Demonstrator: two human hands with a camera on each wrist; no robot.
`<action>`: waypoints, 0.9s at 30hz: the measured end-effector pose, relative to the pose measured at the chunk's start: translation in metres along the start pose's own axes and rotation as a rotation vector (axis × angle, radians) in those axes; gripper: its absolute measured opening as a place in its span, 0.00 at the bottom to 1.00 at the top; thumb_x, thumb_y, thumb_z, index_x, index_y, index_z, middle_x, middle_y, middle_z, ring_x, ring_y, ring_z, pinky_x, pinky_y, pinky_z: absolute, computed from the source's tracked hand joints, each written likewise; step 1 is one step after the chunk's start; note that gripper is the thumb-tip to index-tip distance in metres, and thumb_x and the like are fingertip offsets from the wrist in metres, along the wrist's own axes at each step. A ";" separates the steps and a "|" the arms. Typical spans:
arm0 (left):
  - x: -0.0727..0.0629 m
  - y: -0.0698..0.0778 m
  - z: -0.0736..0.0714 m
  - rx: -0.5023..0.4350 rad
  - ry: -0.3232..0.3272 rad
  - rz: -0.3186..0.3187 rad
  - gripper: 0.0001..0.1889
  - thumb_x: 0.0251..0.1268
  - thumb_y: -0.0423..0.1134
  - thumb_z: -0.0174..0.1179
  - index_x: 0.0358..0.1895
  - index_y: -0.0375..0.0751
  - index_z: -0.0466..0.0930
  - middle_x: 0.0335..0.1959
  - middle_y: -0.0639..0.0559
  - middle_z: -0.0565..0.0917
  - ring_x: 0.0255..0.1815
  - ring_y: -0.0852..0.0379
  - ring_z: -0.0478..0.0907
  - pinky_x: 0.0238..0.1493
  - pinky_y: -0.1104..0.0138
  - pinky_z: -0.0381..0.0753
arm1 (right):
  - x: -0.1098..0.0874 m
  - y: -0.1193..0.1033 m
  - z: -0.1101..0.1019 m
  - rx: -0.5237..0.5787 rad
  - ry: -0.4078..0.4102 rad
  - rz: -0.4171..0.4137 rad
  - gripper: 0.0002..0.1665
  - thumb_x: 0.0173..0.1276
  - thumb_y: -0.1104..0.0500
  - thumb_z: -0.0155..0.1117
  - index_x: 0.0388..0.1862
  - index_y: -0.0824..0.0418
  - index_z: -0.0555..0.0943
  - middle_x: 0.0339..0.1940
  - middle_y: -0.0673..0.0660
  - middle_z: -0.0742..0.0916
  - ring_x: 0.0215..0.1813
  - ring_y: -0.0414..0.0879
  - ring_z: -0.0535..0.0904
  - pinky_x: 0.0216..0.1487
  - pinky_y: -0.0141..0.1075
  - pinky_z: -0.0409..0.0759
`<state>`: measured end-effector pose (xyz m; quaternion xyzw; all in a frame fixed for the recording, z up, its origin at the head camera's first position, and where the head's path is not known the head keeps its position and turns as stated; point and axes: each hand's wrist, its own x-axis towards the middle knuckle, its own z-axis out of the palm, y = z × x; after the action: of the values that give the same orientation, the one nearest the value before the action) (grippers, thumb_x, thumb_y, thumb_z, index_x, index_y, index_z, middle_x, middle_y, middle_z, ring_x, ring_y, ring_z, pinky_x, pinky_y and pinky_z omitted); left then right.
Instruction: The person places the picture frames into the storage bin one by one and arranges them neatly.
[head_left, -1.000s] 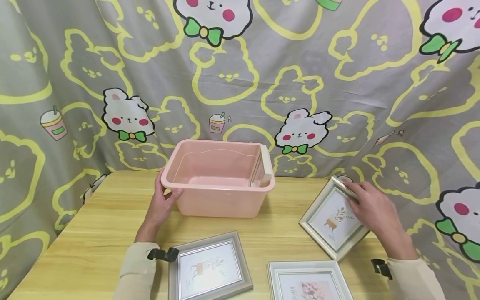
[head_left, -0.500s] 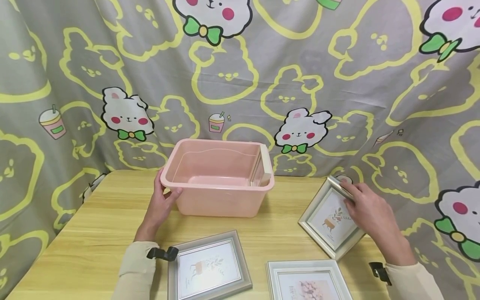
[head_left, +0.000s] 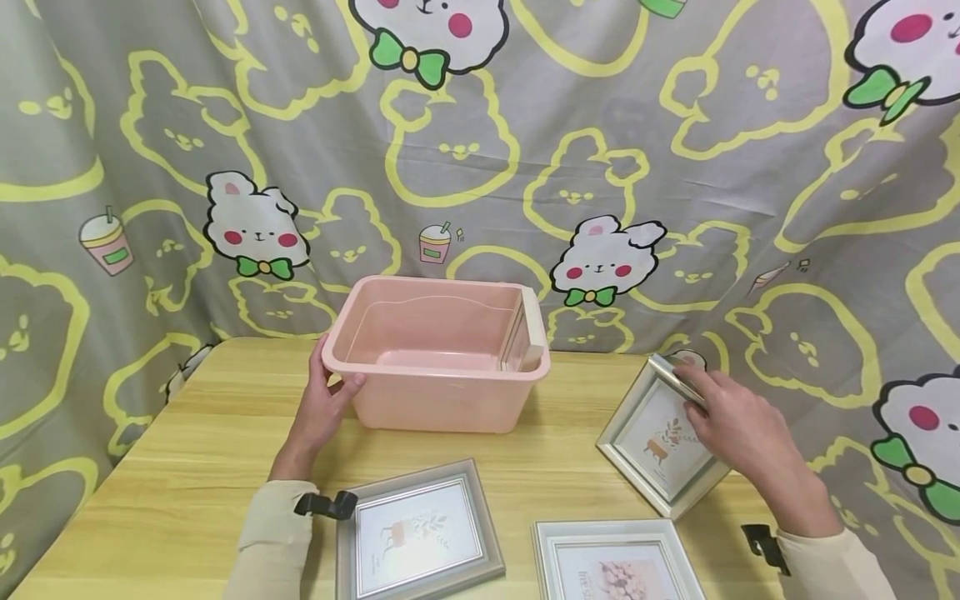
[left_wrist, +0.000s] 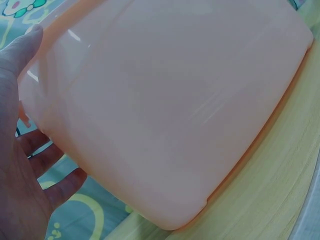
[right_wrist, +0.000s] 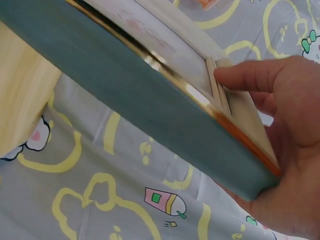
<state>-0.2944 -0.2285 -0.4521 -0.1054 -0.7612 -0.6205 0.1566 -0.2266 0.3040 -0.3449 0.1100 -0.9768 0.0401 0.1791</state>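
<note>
The pink bin (head_left: 435,404) stands upright on the wooden counter (head_left: 187,442), at the rear and left of centre. The left grip (head_left: 322,412), a bare hand, holds the bin at its near left corner: the thumb lies against the front wall by the rim, and the fingers extend around the left end wall.

A light-coloured frame (head_left: 531,321) stands on edge inside the bin at its right end, its upper edge projecting above the rim.

The right grip (head_left: 738,421), also a bare hand, pinches a silver frame (head_left: 660,446) at its upper edge. The thumb bears on the front moulding; the fingers pass behind. The silver frame is tilted, its picture facing the wearer, to the right of the bin and apart from it. Contact between its lower corner and the counter cannot be confirmed.

Two further units lie face up in the foreground. The grey frame (head_left: 420,537) is located in front of the bin, beside the left sleeve (head_left: 273,533). The white frame (head_left: 615,571) is located to its right, partly cut off by the lower picture edge. A patterned curtain (head_left: 480,167) hangs behind the counter.
</note>
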 end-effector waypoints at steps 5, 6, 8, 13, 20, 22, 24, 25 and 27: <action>0.000 -0.001 0.000 0.005 0.003 -0.005 0.44 0.68 0.37 0.59 0.78 0.59 0.38 0.72 0.43 0.59 0.64 0.62 0.62 0.57 0.81 0.71 | 0.004 -0.003 -0.004 0.013 -0.097 -0.021 0.28 0.64 0.60 0.61 0.63 0.51 0.68 0.31 0.56 0.81 0.25 0.47 0.71 0.19 0.39 0.65; 0.000 0.000 0.000 0.003 0.003 -0.005 0.44 0.68 0.37 0.59 0.78 0.59 0.39 0.72 0.43 0.59 0.64 0.63 0.62 0.57 0.81 0.71 | 0.004 -0.003 -0.005 0.018 -0.111 -0.020 0.28 0.64 0.60 0.61 0.63 0.51 0.68 0.30 0.55 0.81 0.25 0.46 0.71 0.19 0.38 0.64; 0.000 0.000 0.001 -0.005 0.007 -0.001 0.44 0.68 0.36 0.59 0.78 0.58 0.39 0.72 0.42 0.60 0.63 0.63 0.62 0.56 0.81 0.71 | 0.005 -0.005 -0.005 0.025 -0.124 -0.018 0.27 0.64 0.59 0.61 0.62 0.51 0.68 0.29 0.54 0.81 0.24 0.46 0.71 0.19 0.37 0.63; 0.000 0.000 0.001 -0.022 0.007 0.012 0.44 0.68 0.35 0.58 0.78 0.58 0.39 0.71 0.40 0.60 0.62 0.63 0.63 0.54 0.84 0.72 | 0.006 -0.008 -0.006 0.039 -0.139 -0.012 0.26 0.63 0.59 0.61 0.60 0.51 0.68 0.29 0.53 0.82 0.23 0.45 0.71 0.18 0.37 0.63; 0.001 0.002 0.000 -0.015 0.006 -0.002 0.44 0.68 0.36 0.59 0.78 0.58 0.39 0.72 0.42 0.60 0.62 0.64 0.63 0.55 0.83 0.72 | 0.006 -0.010 -0.008 0.055 -0.151 -0.001 0.25 0.64 0.59 0.61 0.59 0.49 0.68 0.31 0.53 0.82 0.24 0.46 0.71 0.19 0.37 0.63; 0.001 0.001 0.000 -0.013 0.006 -0.006 0.44 0.68 0.36 0.59 0.78 0.59 0.39 0.72 0.42 0.60 0.63 0.63 0.63 0.55 0.83 0.71 | 0.006 -0.010 -0.008 0.054 -0.148 0.005 0.25 0.64 0.59 0.60 0.59 0.50 0.68 0.30 0.53 0.82 0.24 0.45 0.71 0.18 0.37 0.63; 0.001 0.001 0.000 -0.018 0.006 -0.005 0.44 0.68 0.36 0.59 0.77 0.59 0.39 0.72 0.42 0.60 0.63 0.63 0.63 0.55 0.83 0.72 | 0.006 -0.010 -0.008 0.055 -0.148 0.012 0.25 0.64 0.59 0.59 0.59 0.50 0.68 0.29 0.53 0.82 0.23 0.46 0.71 0.18 0.37 0.62; 0.001 0.001 0.000 -0.019 0.005 -0.005 0.44 0.68 0.36 0.59 0.78 0.59 0.39 0.72 0.42 0.60 0.63 0.63 0.63 0.55 0.83 0.72 | 0.006 -0.009 -0.008 0.055 -0.149 0.017 0.25 0.64 0.59 0.59 0.59 0.50 0.68 0.28 0.53 0.82 0.23 0.46 0.71 0.17 0.37 0.62; 0.001 0.000 0.000 -0.019 0.003 0.002 0.44 0.68 0.35 0.59 0.78 0.58 0.38 0.72 0.42 0.60 0.63 0.63 0.63 0.54 0.84 0.71 | 0.006 -0.009 -0.008 0.054 -0.150 0.027 0.25 0.64 0.59 0.58 0.60 0.50 0.68 0.28 0.53 0.82 0.23 0.46 0.71 0.17 0.37 0.62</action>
<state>-0.2951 -0.2281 -0.4515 -0.1067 -0.7547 -0.6279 0.1575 -0.2276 0.2951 -0.3353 0.1042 -0.9875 0.0602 0.1017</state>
